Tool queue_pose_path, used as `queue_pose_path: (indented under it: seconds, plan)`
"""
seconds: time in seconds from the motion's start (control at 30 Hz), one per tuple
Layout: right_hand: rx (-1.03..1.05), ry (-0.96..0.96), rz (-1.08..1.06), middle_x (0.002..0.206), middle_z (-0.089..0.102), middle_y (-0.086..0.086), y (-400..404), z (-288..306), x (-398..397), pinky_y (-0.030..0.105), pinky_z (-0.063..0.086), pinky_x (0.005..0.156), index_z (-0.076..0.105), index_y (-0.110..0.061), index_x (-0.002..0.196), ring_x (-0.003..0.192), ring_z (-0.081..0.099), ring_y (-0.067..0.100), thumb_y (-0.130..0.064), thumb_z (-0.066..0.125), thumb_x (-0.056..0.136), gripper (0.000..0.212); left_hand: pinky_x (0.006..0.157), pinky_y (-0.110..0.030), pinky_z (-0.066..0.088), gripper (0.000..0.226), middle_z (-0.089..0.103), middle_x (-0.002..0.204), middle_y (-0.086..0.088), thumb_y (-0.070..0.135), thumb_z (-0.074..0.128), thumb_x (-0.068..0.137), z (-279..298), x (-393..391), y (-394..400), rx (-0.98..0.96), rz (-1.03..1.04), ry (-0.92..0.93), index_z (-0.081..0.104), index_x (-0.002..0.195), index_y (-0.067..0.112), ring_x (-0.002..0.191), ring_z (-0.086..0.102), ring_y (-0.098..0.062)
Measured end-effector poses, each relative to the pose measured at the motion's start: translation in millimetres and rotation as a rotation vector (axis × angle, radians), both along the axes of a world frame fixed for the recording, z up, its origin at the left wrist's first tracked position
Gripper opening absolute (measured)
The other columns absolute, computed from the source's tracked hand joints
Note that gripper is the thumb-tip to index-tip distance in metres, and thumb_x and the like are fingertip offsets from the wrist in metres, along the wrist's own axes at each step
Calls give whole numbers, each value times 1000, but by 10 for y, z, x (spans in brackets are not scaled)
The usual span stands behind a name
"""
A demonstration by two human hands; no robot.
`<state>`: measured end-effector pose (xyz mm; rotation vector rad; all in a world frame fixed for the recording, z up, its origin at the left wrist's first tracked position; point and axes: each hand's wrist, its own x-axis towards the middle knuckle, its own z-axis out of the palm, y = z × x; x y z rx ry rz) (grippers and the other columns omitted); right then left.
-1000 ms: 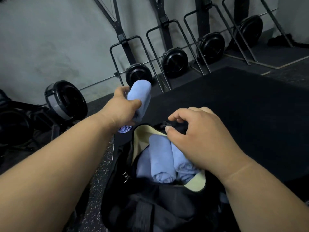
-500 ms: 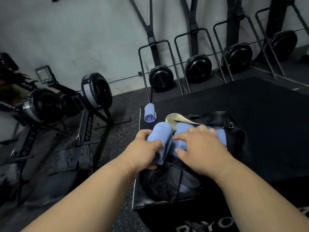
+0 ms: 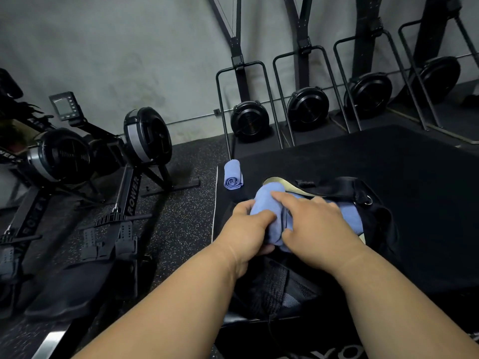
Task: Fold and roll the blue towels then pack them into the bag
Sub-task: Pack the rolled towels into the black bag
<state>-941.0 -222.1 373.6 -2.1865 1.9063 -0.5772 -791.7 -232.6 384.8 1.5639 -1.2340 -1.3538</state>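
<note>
We grip a soft blue rolled towel [image 3: 269, 203] in our left hand [image 3: 248, 234], thumb and fingers [image 3: 261, 218] curled round its near end, and hold it at the mouth of the black fabric duffel bag [image 3: 373, 218]. Our right hand [image 3: 318, 229] lies over the towel's right side, forefinger stretched along the roll and the other fingers spread and pressing down on the blue towels already packed [image 3: 350, 216] just beyond them.

We judge the main risk to be the roll loosening: if our left fingers ease off before it is wedged beside the others, its free edge could spring open. Pushing too hard could also crumple the packed rolls or fold the bag's pale lining under.

One more small blue rolled towel [image 3: 233, 176] lies on the black floor mat [image 3: 388, 161], well beyond our fingers to the left, not yet packed.

Compared with half a second ago, our right forefinger now reaches further across the roll, and the towel sits slightly deeper in the opening.
</note>
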Motion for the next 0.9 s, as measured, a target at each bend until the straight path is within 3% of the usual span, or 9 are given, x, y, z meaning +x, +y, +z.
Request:
queue_pose_path:
  seconds: [0.1, 0.23, 0.43, 0.5, 0.57, 0.63, 0.67, 0.77, 0.9]
  plan:
    - [26, 50, 16, 132, 61, -10, -34, -63, -29, 39, 31, 98, 34, -51, 154, 116, 48, 23, -38, 55, 94, 65, 60, -28, 59, 45, 72, 110, 2, 25, 62, 93, -106, -52, -6, 86, -54, -29, 51, 135, 35, 82, 74, -15]
    - [57, 94, 49, 126, 59, -12, -71, -93, -63, 39, 31, 100, 40, -55, 150, 116, 45, 21, -38, 56, 94, 61, 58, -27, 55, 45, 74, 110, 2, 30, 61, 92, -203, -27, -30, 71, -150, -273, 51, 135, 38, 92, 71, -17]
    - [149, 50, 123, 135, 49, -13, -10, -130, -35, 40, 26, 106, 41, -55, 149, 122, 37, 19, -70, 36, 67, 84, 57, -26, 38, 19, 61, 72, 0, 16, 47, 96, -93, 79, -91, 86, -220, -405, 63, 86, 19, 63, 50, -17]
    - [113, 53, 125, 137, 48, -12, 4, -164, -4, 41, 26, 106, 46, -52, 146, 124, 37, 19, -75, 41, 65, 84, 68, -30, 40, 23, 64, 84, -4, 9, 43, 97, -76, 115, -115, 39, -283, -505, 65, 95, 15, 72, 52, -18]
    - [54, 73, 124, 138, 48, -13, -5, -196, 31, 41, 27, 105, 50, -49, 142, 124, 39, 19, -77, 53, 68, 79, 87, -33, 45, 33, 68, 117, -10, 10, 42, 100, -60, 116, -112, 13, -410, -663, 63, 125, 12, 97, 60, -25]
    - [27, 89, 116, 138, 50, -14, -22, -218, 62, 43, 30, 104, 53, -48, 139, 122, 41, 19, -78, 53, 66, 79, 106, -39, 37, 43, 52, 147, -7, 19, 40, 104, -16, 106, -59, -7, -590, -1047, 51, 146, 19, 125, 49, -33]
    - [20, 98, 109, 137, 52, -14, -29, -223, 74, 43, 30, 103, 53, -48, 139, 122, 42, 19, -76, 51, 66, 78, 105, -41, 32, 44, 44, 152, -2, 25, 39, 105, -8, 111, -24, -40, -641, -1249, 48, 148, 25, 123, 43, -34]
    - [-19, 112, 86, 133, 58, -15, -43, -245, 102, 43, 30, 102, 55, -46, 138, 122, 44, 20, -70, 56, 74, 69, 95, -46, 25, 43, 41, 149, 7, 29, 34, 103, -12, 144, 56, -195, -675, -1575, 50, 143, 30, 108, 35, -27]
    - [-25, 115, 82, 129, 63, -16, -32, -241, 121, 45, 30, 103, 59, -39, 134, 123, 44, 19, -73, 56, 79, 64, 100, -48, 26, 48, 50, 132, 1, 50, 25, 104, -75, 273, 60, -203, -544, -1662, 50, 138, 27, 120, 32, -31]
